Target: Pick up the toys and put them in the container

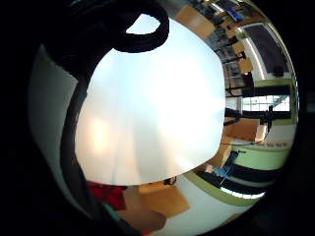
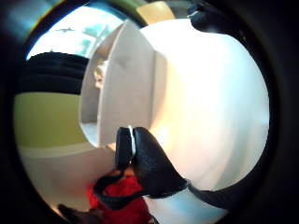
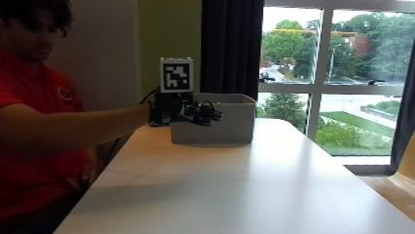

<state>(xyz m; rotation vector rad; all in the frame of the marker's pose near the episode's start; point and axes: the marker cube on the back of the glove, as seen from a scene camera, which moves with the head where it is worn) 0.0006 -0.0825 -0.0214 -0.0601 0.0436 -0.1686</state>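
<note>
A pale open-topped container (image 3: 220, 122) stands near the far end of the white table (image 3: 246, 190). My gloved right hand (image 3: 188, 112) hovers at the container's near left corner, level with its rim, fingers loosely spread toward the box and holding nothing. In the thumb side palm view the container (image 2: 126, 88) is close by, and a small pale shape (image 2: 100, 74) shows inside it; I cannot tell what that shape is. The thumb (image 2: 149, 161) is bare of any toy. The little finger side palm view shows only the tabletop (image 1: 157, 113). No toy lies on the table in view.
A large window (image 3: 337, 73) and a dark curtain (image 3: 230, 44) stand behind the table's far end. The table's right edge (image 3: 363, 185) drops to the floor. The person in a red shirt (image 3: 32, 146) sits at the left side.
</note>
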